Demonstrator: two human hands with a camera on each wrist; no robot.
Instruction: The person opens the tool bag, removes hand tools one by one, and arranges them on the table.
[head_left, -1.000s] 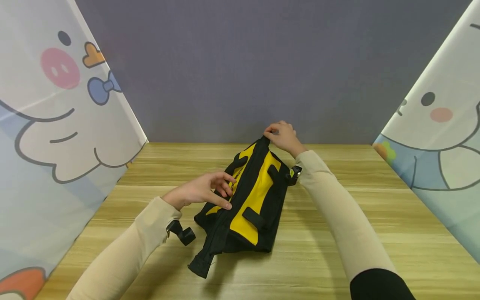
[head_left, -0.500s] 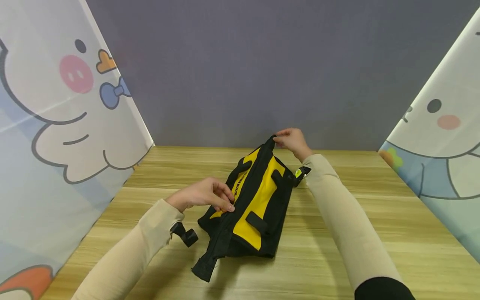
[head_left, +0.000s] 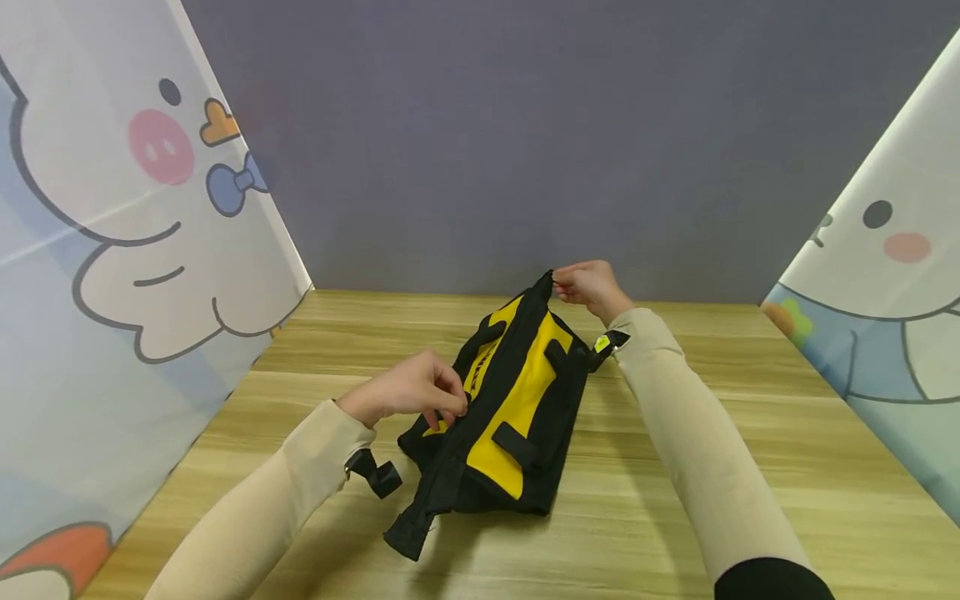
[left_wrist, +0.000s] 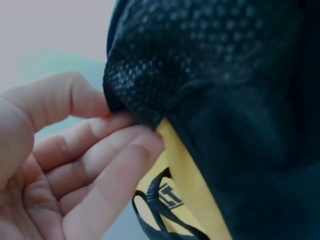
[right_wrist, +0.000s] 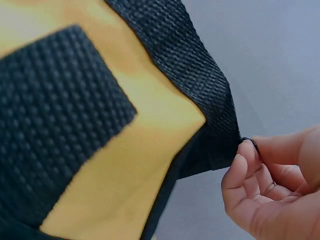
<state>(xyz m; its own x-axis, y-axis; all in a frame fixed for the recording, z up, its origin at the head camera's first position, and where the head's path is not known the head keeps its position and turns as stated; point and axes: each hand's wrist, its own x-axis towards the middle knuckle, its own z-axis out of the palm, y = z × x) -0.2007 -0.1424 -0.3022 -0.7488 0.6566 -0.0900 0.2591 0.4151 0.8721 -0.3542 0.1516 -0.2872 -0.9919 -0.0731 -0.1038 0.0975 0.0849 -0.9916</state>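
Observation:
A black and yellow zip-top bag (head_left: 517, 400) with webbing loop handles lies slantwise on the table. My left hand (head_left: 420, 390) pinches the edge of its black top strip (head_left: 480, 404), about halfway along. In the left wrist view, the thumb and forefinger of that left hand (left_wrist: 75, 140) meet at the black edge, the other fingers beneath it. My right hand (head_left: 592, 287) is at the strip's far end. Seen from the right wrist, the right hand (right_wrist: 275, 175) pinches a small dark piece at the tip of the bag's strip (right_wrist: 215, 115). The zipper slider is hidden.
The bag stands on a light wood-grain table (head_left: 637, 467). Behind rises a grey wall panel (head_left: 525, 142). Cartoon-printed sheets flank the table at left (head_left: 135, 250) and right (head_left: 892, 275). A black strap (head_left: 375, 473) hangs from my left wrist.
My left thumb and fingers have closed together on the strip's edge. My right hand has moved from over the strip's far end to pinching its tip. The whole view has shifted slightly.

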